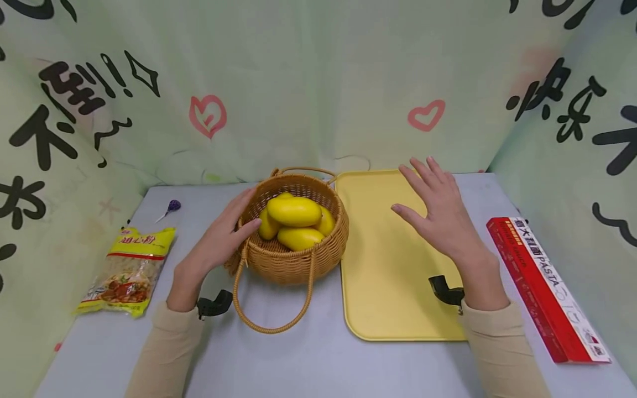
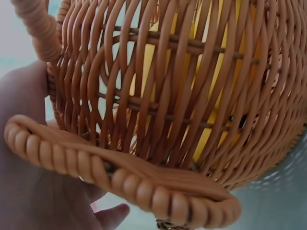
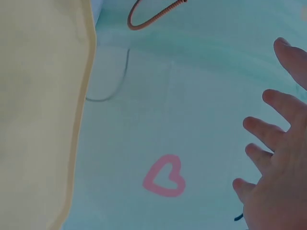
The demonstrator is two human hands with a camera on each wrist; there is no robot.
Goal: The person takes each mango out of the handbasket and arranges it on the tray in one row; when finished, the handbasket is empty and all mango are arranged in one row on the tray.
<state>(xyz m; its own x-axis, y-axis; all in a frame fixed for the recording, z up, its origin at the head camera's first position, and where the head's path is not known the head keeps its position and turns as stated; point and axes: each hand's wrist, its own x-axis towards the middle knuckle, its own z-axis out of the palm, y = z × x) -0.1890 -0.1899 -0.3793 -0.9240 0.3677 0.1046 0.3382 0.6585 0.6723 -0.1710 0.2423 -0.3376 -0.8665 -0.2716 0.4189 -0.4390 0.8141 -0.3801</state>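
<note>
A round wicker basket [image 1: 293,265] stands left of the tray and holds several yellow mangoes [image 1: 294,211]. My left hand [image 1: 224,232] holds the basket's left side, thumb over the rim; its other fingers are partly hidden by the basket. In the left wrist view, woven basket wall [image 2: 192,96] fills most of the frame, with yellow showing through the gaps. Raised above the yellow tray [image 1: 378,293], my right hand [image 1: 440,213] has its fingers spread and holds nothing. The right wrist view also shows those spread fingers [image 3: 264,132].
A yellow-labelled bag of macaroni [image 1: 131,271] lies at the left, with a purple-headed lollipop [image 1: 173,206] behind it. Along the right side lies a red pasta box [image 1: 542,293]. One basket handle [image 1: 273,330] hangs toward the front. A printed cloth wall [image 1: 313,110] encloses the back and sides.
</note>
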